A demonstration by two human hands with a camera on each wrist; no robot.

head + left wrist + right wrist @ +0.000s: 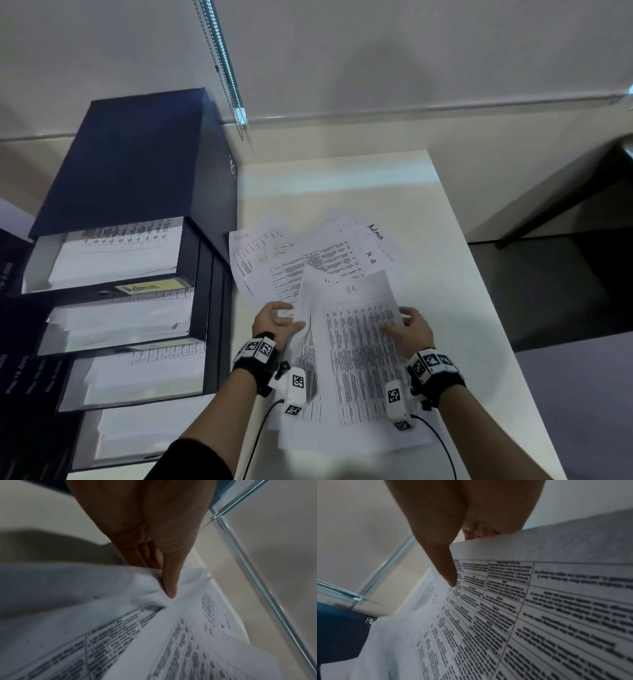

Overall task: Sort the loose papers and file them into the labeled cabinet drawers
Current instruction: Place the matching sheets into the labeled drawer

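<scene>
Loose printed papers point(308, 253) lie fanned on the white table point(342, 185), some hand-marked "Admin" or "HR". I hold a sheet marked "HR" point(359, 342) point(539, 615) above them. My right hand point(411, 329) point(453, 534) pinches its right edge, thumb on top and fingers underneath. My left hand point(274, 320) point(154, 547) pinches the crumpled edge of a text sheet point(308, 359) point(102, 628) lying partly under the HR sheet. The dark blue cabinet point(137, 154) stands to the left with several drawers pulled out. Its top drawer point(116, 260) holds papers and bears an "Admin" label point(147, 287).
A blind's bead chain point(222, 68) hangs by the wall behind the cabinet. The table's right edge runs close to my right arm, with a dark table leg point(548, 212) and floor beyond. Cables trail from both wrist cameras over the front of the table.
</scene>
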